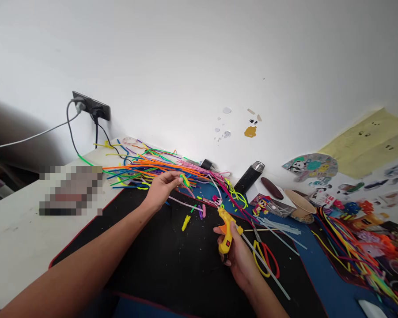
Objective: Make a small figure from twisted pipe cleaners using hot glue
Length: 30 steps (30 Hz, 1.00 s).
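My left hand (161, 191) is closed, pinching a small yellow-and-green pipe cleaner piece (185, 180) between thumb and fingertips above the black mat (145, 265). Wrapped around the handle of a yellow hot glue gun (225, 232) is my right hand (241, 265). The gun's nozzle points up and away from me, and a long translucent glue stick (268, 269) runs out of its back. Between the hands, a twisted yellow pipe cleaner piece (186, 223) lies on the mat near short pink (204, 210) and purple pieces. Red-and-yellow scissors (272, 258) lie right of my right hand, partly under the glue stick.
Loose colourful pipe cleaners (152, 165) spread along the wall, with another bundle (354, 247) at right. A black thermos (248, 177), white box (268, 196) and several clear glue sticks (281, 227) lie behind the scissors. Cables hang from a wall socket (92, 106) at left.
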### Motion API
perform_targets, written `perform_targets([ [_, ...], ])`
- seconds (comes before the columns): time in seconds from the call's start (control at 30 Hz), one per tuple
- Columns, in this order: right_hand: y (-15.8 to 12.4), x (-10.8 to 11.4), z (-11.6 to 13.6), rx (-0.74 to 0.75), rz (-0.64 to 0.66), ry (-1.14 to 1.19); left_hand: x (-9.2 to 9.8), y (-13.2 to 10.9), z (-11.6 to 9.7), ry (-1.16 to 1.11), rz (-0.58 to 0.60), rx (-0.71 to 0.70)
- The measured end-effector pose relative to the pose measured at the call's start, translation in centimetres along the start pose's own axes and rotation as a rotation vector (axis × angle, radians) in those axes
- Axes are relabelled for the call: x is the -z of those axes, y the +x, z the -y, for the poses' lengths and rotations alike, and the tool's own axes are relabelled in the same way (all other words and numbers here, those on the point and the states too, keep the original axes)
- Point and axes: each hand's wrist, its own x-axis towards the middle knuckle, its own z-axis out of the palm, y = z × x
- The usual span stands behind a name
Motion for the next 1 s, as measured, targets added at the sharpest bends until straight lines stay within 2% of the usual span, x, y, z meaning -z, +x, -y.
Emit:
perform_targets([
  [0.3, 1.2, 0.5, 0.2, -0.097, 0.033, 0.018, -0.1, -0.4, -0.2, 0.077, 0.060, 0.028],
  [0.37, 1.4, 0.8, 0.3, -0.115, 0.081, -0.103, -0.1, -0.4, -0.2, 0.092, 0.061, 0.028],
  [0.5, 1.1, 1.7, 0.1, -0.089, 0.161, -0.500, -0.2, -0.4, -0.1, 0.075, 0.067, 0.028],
  [0.63, 0.2, 2.0, 0.0, 0.026, 0.189, -0.777, -0.3, -0.4, 0.0, 0.075, 0.066, 0.032],
  [0.77, -0.4, -0.1, 0.6, 0.256, 0.182, -0.949, -0.3, -0.5, 0.1, 0.060, 0.086, 0.040],
  [0.87, -0.3, -3.2, 1.3, 0.477, 0.194, -1.174, -0.3, -0.6, 0.2, 0.056, 0.096, 0.037],
  [1.0, 0.5, -7.2, 2.2, 0.627, 0.147, -1.489, -0.2, -0.5, 0.4, 0.057, 0.113, 0.025],
])
